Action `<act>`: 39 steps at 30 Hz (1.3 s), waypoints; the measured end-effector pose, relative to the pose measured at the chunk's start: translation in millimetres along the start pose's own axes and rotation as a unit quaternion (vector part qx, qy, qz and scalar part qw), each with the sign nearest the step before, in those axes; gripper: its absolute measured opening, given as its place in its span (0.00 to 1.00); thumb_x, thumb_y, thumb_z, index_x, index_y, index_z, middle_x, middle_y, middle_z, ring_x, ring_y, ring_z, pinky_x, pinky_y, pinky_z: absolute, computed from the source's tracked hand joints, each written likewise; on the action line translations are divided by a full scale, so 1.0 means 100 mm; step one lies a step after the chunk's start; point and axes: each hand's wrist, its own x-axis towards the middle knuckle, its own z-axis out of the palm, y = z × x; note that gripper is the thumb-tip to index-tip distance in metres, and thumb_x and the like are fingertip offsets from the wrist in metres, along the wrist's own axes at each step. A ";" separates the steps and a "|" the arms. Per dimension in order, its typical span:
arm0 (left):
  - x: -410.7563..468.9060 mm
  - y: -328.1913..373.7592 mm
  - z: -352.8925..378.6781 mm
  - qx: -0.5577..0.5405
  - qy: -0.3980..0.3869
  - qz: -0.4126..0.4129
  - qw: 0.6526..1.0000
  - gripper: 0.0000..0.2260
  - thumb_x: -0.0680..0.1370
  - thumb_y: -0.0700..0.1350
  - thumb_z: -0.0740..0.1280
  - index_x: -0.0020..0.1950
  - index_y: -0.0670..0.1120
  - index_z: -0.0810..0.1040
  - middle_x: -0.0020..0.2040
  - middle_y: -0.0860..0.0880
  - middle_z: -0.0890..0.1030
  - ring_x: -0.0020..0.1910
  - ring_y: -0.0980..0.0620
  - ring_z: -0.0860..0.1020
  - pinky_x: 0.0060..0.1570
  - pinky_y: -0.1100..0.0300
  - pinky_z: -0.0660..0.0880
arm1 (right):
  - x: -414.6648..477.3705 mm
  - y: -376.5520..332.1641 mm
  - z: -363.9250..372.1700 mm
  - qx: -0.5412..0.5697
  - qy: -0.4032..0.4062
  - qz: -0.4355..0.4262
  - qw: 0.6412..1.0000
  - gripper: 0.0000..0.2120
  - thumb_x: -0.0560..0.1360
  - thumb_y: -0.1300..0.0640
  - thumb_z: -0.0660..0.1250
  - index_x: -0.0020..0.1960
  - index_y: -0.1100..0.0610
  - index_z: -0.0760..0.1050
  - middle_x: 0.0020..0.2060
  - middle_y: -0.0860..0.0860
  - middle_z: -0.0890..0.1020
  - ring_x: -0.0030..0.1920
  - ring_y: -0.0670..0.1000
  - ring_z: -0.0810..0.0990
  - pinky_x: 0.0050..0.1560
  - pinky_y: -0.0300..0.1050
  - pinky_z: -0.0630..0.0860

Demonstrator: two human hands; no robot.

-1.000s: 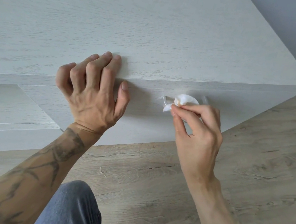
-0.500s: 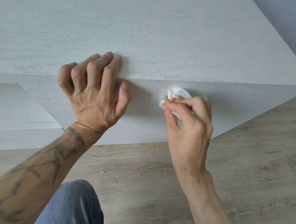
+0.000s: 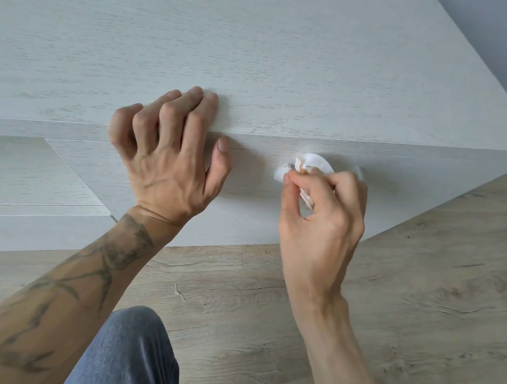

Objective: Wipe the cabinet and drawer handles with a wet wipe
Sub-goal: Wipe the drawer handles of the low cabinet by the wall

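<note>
A pale wood-grain cabinet (image 3: 264,48) fills the upper view, seen from above. On its top drawer front (image 3: 246,187) is a slim handle (image 3: 359,171), mostly hidden; only its right end shows. My right hand (image 3: 322,220) pinches a crumpled white wet wipe (image 3: 310,164) and presses it on the left part of that handle. My left hand (image 3: 166,158) rests on the cabinet's top front edge, fingers curled over the top, thumb down on the drawer front, holding nothing.
A lower drawer (image 3: 22,177) juts out at the left below the top one. Wood-look floor (image 3: 425,295) spreads in front and to the right. My knee in blue jeans (image 3: 130,356) is at the bottom centre. A grey wall (image 3: 506,48) stands at the far right.
My right hand has slid the wipe leftward along the handle from its middle to its left end. The left hand has stayed put on the cabinet edge.
</note>
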 end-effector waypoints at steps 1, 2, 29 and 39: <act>0.00 0.00 0.00 0.000 0.000 0.000 1.000 0.21 0.85 0.56 0.55 0.66 0.46 0.81 0.63 0.47 0.82 0.64 0.48 0.72 0.70 0.50 0.54 | 0.00 -0.02 0.02 0.001 0.008 0.002 1.000 0.02 0.76 0.66 0.76 0.45 0.61 0.86 0.40 0.57 0.79 0.45 0.57 0.78 0.48 0.55 0.80; 0.00 0.00 0.00 0.001 0.000 0.000 1.000 0.22 0.85 0.56 0.55 0.66 0.46 0.81 0.63 0.47 0.82 0.64 0.48 0.72 0.70 0.50 0.54 | 0.01 -0.04 0.05 0.002 0.015 0.005 1.000 0.02 0.76 0.67 0.76 0.45 0.62 0.86 0.40 0.57 0.79 0.44 0.58 0.78 0.48 0.55 0.80; -0.02 -0.02 0.05 0.005 0.014 0.007 1.000 0.22 0.85 0.56 0.55 0.66 0.46 0.81 0.63 0.48 0.82 0.64 0.48 0.73 0.70 0.50 0.56 | -0.04 0.06 -0.03 0.009 -0.002 -0.013 1.000 0.02 0.76 0.65 0.77 0.47 0.60 0.88 0.40 0.54 0.80 0.45 0.54 0.77 0.48 0.49 0.79; -0.02 -0.01 0.04 0.004 0.013 0.006 1.000 0.22 0.85 0.56 0.55 0.66 0.46 0.81 0.63 0.48 0.82 0.64 0.48 0.73 0.70 0.50 0.56 | -0.04 0.09 -0.03 0.025 -0.006 -0.048 0.999 0.02 0.77 0.66 0.76 0.49 0.62 0.88 0.44 0.56 0.84 0.48 0.56 0.82 0.54 0.45 0.80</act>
